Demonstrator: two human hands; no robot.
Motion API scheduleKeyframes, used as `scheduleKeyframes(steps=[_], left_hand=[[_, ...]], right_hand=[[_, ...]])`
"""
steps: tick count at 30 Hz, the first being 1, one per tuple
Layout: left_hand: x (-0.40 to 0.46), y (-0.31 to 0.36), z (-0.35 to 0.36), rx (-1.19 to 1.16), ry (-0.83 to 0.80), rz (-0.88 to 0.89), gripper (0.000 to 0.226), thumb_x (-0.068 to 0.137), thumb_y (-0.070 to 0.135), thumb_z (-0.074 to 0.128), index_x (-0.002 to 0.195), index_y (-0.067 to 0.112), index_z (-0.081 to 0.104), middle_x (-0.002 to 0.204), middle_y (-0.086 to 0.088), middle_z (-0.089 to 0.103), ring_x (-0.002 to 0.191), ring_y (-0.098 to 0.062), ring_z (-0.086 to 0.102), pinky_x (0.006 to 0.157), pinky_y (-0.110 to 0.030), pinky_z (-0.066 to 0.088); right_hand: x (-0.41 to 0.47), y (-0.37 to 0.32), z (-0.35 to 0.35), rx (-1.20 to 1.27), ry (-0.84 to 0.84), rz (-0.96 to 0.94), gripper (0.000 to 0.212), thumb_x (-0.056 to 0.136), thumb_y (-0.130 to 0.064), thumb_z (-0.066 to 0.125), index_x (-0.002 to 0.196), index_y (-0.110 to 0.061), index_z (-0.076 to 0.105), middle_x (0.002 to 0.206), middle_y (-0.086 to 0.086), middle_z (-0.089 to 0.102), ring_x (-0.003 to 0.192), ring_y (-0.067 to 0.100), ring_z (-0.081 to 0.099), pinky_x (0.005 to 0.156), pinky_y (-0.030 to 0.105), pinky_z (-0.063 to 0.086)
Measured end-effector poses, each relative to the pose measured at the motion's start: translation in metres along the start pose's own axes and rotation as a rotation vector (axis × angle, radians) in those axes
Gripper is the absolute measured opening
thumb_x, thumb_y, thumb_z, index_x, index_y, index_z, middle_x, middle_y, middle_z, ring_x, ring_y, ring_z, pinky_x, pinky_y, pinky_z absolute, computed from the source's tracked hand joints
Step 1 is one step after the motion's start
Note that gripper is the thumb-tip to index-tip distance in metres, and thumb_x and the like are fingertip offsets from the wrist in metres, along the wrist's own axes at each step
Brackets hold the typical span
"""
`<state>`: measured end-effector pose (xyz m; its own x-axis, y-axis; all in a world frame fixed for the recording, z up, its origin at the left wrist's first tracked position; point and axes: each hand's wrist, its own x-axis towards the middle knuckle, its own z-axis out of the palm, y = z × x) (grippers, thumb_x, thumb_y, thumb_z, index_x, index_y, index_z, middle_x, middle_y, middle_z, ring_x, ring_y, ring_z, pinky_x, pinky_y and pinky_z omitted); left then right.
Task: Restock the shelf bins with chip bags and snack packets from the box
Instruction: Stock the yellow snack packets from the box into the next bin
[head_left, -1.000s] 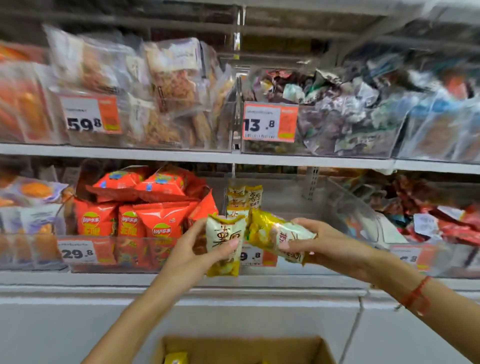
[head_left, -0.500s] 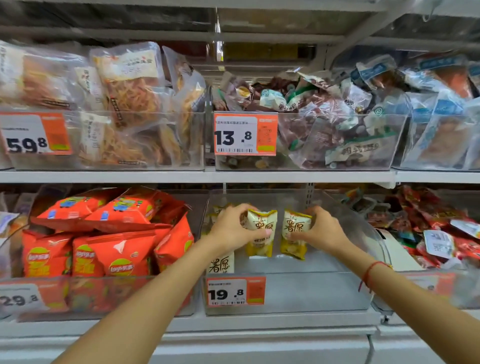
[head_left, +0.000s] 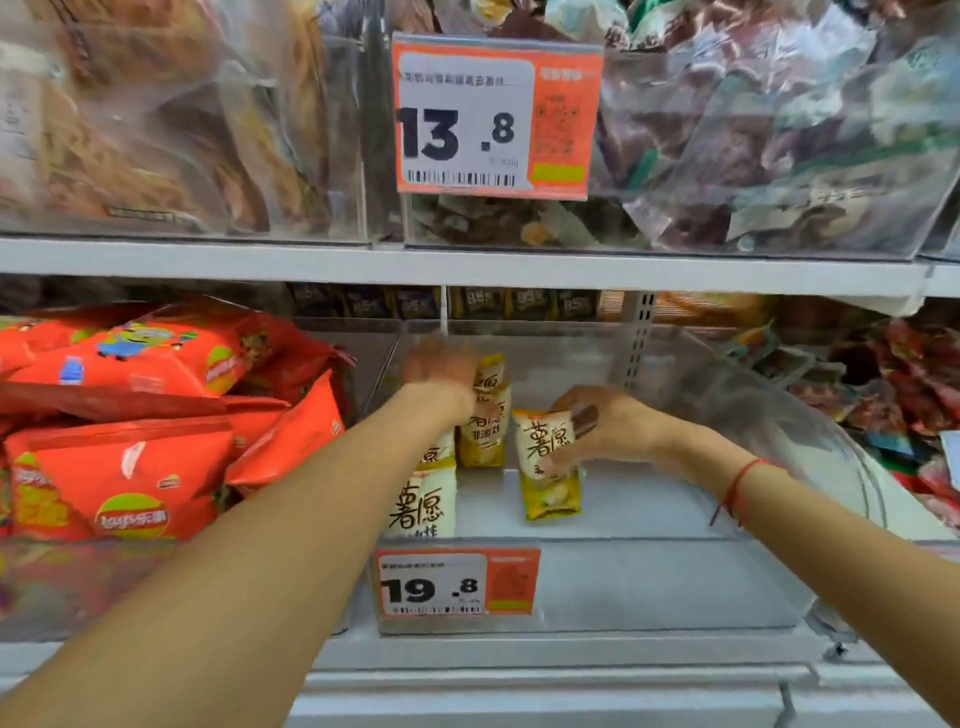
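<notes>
Now placing: right hand (head_left: 605, 428) pinches an upright cream-and-yellow snack packet (head_left: 548, 465) inside the clear plastic bin (head_left: 675, 587); left hand (head_left: 441, 374) blurred, grip indeterminate; next, release beside the standing packets.

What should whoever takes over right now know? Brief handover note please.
Left hand: deep in the clear bin, at the rear packets; blurred, grip unclear.
Right hand: pinching a yellow-white packet standing on the bin floor.
Front packet stands behind the 19.8 tag.
Done: a few packets along the bin's left side.
Left: release this one, fill the bin's bare right part. The box is out of view.
</notes>
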<state>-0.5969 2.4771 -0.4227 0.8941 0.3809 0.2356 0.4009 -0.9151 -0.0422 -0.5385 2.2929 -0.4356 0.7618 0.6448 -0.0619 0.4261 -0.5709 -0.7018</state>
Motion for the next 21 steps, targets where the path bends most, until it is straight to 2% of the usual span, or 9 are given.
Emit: scheduleKeyframes(steps=[3, 6, 8, 11, 14, 17, 19, 21], left_hand=[[-0.006, -0.001, -0.010, -0.011, -0.070, 0.025, 0.058, 0.085, 0.055, 0.059, 0.129, 0.019, 0.054, 0.132, -0.007, 0.053, 0.125, -0.030, 0.047, 0.108, -0.044, 0.032], [-0.031, 0.001, -0.027, -0.080, -0.024, 0.013, 0.037, 0.094, 0.031, 0.052, 0.129, 0.020, 0.053, 0.133, -0.009, 0.053, 0.124, -0.031, 0.048, 0.102, -0.040, 0.040], [-0.058, 0.002, -0.035, -0.167, 0.002, -0.017, 0.036, 0.094, 0.019, 0.048, 0.130, 0.020, 0.052, 0.131, -0.009, 0.054, 0.122, -0.031, 0.050, 0.094, -0.038, 0.043], [-0.107, 0.003, -0.041, -0.189, 0.190, 0.063, 0.036, 0.094, 0.015, 0.045, 0.129, 0.018, 0.052, 0.128, -0.006, 0.057, 0.118, -0.027, 0.050, 0.087, -0.038, 0.043], [-0.150, -0.005, -0.035, -0.310, 0.348, 0.153, 0.041, 0.094, 0.012, 0.047, 0.134, 0.022, 0.048, 0.136, 0.006, 0.051, 0.125, -0.017, 0.042, 0.095, -0.032, 0.038], [-0.189, -0.017, -0.022, -0.455, 0.408, 0.222, 0.038, 0.096, 0.017, 0.049, 0.133, 0.025, 0.049, 0.136, 0.011, 0.050, 0.125, -0.010, 0.041, 0.098, -0.022, 0.033], [-0.210, -0.023, -0.014, -0.506, 0.406, 0.261, 0.038, 0.095, 0.018, 0.053, 0.132, 0.022, 0.051, 0.135, 0.009, 0.051, 0.125, -0.009, 0.042, 0.100, -0.016, 0.028], [-0.224, -0.031, -0.004, -0.517, 0.439, 0.251, 0.041, 0.091, 0.019, 0.058, 0.132, 0.020, 0.053, 0.133, 0.007, 0.054, 0.123, -0.010, 0.045, 0.098, -0.017, 0.031]], right_hand=[[0.005, -0.007, 0.010, 0.085, -0.008, -0.010, 0.054, 0.066, -0.012, 0.085, 0.109, -0.017, 0.053, 0.095, 0.003, 0.066, 0.080, 0.013, 0.065, 0.067, 0.024, 0.057], [0.010, -0.018, 0.017, 0.171, 0.010, 0.001, 0.057, 0.066, -0.006, 0.084, 0.112, -0.016, 0.051, 0.101, 0.009, 0.067, 0.086, 0.020, 0.066, 0.078, 0.036, 0.058], [0.012, -0.023, 0.026, 0.193, 0.025, 0.026, 0.062, 0.063, -0.006, 0.085, 0.115, -0.011, 0.051, 0.105, 0.010, 0.067, 0.091, 0.022, 0.066, 0.081, 0.037, 0.058], [0.013, -0.028, 0.040, 0.149, 0.045, 0.035, 0.049, 0.064, -0.013, 0.086, 0.101, -0.009, 0.054, 0.094, 0.004, 0.066, 0.085, 0.020, 0.066, 0.078, 0.035, 0.058], [0.012, -0.038, 0.046, 0.027, 0.047, 0.046, 0.045, 0.070, -0.026, 0.083, 0.101, -0.011, 0.055, 0.094, 0.002, 0.066, 0.078, 0.018, 0.065, 0.065, 0.028, 0.057], [0.009, -0.043, 0.049, 0.001, 0.030, 0.080, 0.033, 0.075, -0.026, 0.079, 0.092, -0.013, 0.053, 0.100, 0.005, 0.065, 0.083, 0.019, 0.064, 0.075, 0.031, 0.056], [0.008, -0.044, 0.050, 0.008, 0.027, 0.087, 0.041, 0.076, -0.024, 0.078, 0.106, -0.008, 0.054, 0.111, 0.006, 0.063, 0.089, 0.017, 0.061, 0.079, 0.028, 0.053], [0.007, -0.045, 0.051, 0.011, 0.040, 0.085, 0.069, 0.075, -0.028, 0.079, 0.129, -0.004, 0.044, 0.121, 0.004, 0.057, 0.100, 0.016, 0.058, 0.080, 0.026, 0.050]])
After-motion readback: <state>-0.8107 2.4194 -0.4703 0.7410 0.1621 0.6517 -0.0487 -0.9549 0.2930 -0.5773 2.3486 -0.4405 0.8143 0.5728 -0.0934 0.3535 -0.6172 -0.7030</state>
